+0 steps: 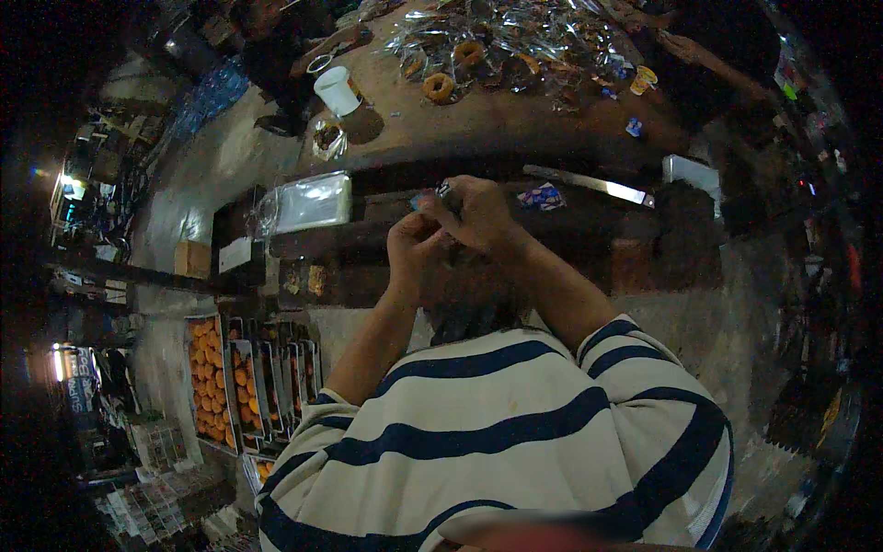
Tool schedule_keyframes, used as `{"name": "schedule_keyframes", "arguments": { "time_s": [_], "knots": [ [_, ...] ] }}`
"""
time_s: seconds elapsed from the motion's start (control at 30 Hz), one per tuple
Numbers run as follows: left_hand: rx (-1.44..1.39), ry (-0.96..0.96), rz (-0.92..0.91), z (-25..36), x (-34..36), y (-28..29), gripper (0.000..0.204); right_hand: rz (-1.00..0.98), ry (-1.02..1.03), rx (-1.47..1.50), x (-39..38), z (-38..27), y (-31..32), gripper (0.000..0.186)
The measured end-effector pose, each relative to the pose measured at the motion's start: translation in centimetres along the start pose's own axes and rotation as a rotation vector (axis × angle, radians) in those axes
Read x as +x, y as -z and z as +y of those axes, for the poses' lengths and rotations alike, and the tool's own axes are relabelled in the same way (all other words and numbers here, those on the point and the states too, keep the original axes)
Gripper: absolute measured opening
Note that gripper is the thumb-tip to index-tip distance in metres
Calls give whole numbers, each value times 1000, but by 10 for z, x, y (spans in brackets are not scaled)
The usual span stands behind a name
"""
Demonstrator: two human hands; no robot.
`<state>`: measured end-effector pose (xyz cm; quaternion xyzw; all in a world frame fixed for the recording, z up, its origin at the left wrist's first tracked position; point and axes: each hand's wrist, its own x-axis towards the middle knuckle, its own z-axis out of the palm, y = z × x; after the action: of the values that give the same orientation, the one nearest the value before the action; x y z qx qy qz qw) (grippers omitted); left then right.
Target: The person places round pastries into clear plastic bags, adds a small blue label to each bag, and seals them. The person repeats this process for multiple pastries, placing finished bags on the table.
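Note:
My left hand and my right hand meet in front of my chest, above the near edge of the table, with their fingers closed together. A small light-blue bit shows at the fingertips, and something dark and shiny sits at the right fingers. The dim picture does not show what either is. Just right of my right hand lies a small blue printed packet. Beyond it is a long flat blade-like tool. Left of my hands is a stack of clear plastic bags.
Clear-wrapped ring-shaped baked goods pile up at the far side, with one loose ring nearer. A white tub stands left. Other people's arms reach in from both far sides. Racked trays of orange-brown rounds stand at lower left.

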<state>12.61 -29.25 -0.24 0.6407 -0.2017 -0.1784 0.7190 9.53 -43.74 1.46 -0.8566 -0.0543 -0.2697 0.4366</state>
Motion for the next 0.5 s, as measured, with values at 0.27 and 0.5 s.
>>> {"name": "schedule_keyframes", "arguments": {
  "time_s": [0.27, 0.5],
  "knots": [
    [-29, 332, -106, -51, 73, 15, 24, 387, 2, -31, 33, 135, 9, 32],
    [-60, 298, 303, -107, 112, 37, 48, 157, -555, -621, 104, 406, 91, 59]
  ]
}}
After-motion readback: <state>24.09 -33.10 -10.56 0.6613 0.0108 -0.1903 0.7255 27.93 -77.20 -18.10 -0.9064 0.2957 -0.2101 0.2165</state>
